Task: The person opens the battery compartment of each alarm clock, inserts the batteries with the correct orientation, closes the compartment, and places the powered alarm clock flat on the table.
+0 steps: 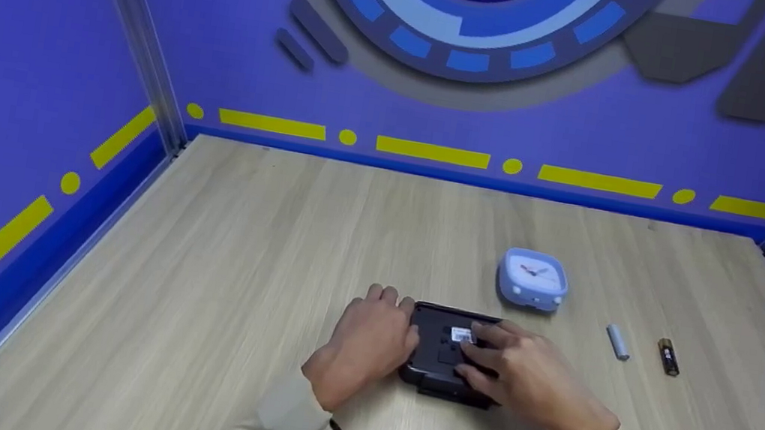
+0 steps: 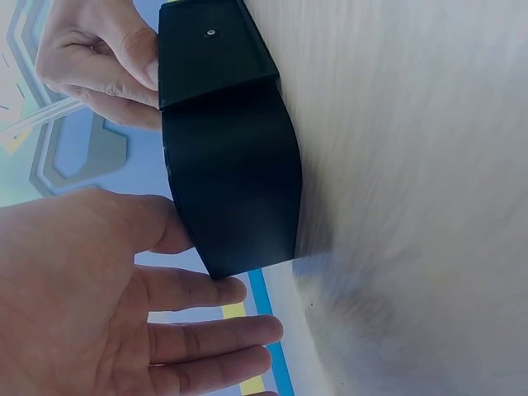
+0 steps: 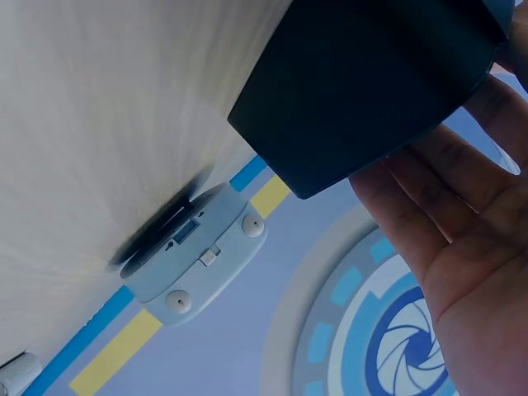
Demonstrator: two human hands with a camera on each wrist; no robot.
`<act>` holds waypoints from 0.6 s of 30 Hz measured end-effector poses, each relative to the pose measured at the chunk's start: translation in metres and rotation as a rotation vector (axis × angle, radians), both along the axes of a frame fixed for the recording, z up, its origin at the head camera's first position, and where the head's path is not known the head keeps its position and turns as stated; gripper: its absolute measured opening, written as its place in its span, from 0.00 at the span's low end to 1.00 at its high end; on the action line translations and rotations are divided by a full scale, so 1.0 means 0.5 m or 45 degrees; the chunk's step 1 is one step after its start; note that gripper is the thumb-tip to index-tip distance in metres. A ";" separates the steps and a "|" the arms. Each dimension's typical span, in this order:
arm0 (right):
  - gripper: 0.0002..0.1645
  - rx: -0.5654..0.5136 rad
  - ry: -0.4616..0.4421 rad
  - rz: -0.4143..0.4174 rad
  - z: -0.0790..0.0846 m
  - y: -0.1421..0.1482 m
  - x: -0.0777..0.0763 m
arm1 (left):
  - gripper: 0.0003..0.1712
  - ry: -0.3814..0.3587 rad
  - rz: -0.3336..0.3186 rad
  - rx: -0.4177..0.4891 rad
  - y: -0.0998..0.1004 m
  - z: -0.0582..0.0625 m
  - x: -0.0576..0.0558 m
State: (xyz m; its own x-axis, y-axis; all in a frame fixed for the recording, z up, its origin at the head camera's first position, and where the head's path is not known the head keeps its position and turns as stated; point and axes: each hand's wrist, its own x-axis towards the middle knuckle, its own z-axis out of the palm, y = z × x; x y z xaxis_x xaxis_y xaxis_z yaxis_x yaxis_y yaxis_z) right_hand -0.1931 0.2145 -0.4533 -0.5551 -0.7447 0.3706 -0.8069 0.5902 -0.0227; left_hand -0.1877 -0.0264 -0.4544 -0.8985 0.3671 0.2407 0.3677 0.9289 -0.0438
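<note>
A black boxy plastic device (image 1: 433, 359) with a white label on its upper face lies on the table between both hands. My left hand (image 1: 370, 338) is at its left edge. In the left wrist view the thumb (image 2: 153, 223) meets the edge, while the other fingers extend straight past the corner. From the right, my right hand (image 1: 519, 364) reaches over the device, its fingertips touching the upper face beside the label. The right wrist view shows those fingers (image 3: 425, 194) fairly straight along the device's edge. The device's underside is hidden.
A light blue alarm clock (image 1: 533, 279) stands behind the device, to the right. Farther right lie a pale grey battery (image 1: 617, 342) and a black-and-copper battery (image 1: 668, 357). Blue printed panels (image 1: 442, 121) border the wooden table (image 1: 235, 238) at the back and sides.
</note>
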 end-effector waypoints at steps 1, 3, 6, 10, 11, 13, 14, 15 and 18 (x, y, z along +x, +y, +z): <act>0.16 -0.004 0.003 0.003 0.000 0.000 0.000 | 0.19 -0.002 -0.002 -0.004 0.000 0.000 0.000; 0.15 -0.020 0.012 0.017 -0.002 -0.001 0.000 | 0.19 -0.009 -0.006 -0.002 -0.001 -0.001 0.000; 0.13 -0.041 0.026 0.035 -0.004 -0.002 -0.001 | 0.18 -0.022 -0.014 0.013 -0.002 -0.001 -0.001; 0.10 -0.059 0.002 0.022 -0.005 -0.001 -0.001 | 0.18 -0.039 -0.023 0.035 -0.003 -0.001 -0.002; 0.09 -0.063 -0.010 0.012 -0.005 -0.001 -0.001 | 0.18 -0.046 -0.025 0.037 -0.003 -0.001 -0.002; 0.09 -0.066 -0.021 -0.008 -0.005 -0.002 -0.001 | 0.18 -0.052 -0.029 0.044 -0.004 0.000 -0.002; 0.09 -0.069 -0.022 -0.017 -0.005 -0.003 -0.001 | 0.19 -0.054 -0.031 0.049 -0.004 0.000 -0.003; 0.09 -0.074 -0.019 -0.025 -0.006 -0.004 -0.002 | 0.19 -0.056 -0.034 0.054 -0.005 0.001 -0.003; 0.09 -0.089 0.006 -0.029 -0.007 -0.006 -0.003 | 0.19 -0.066 -0.034 0.087 -0.006 0.002 -0.005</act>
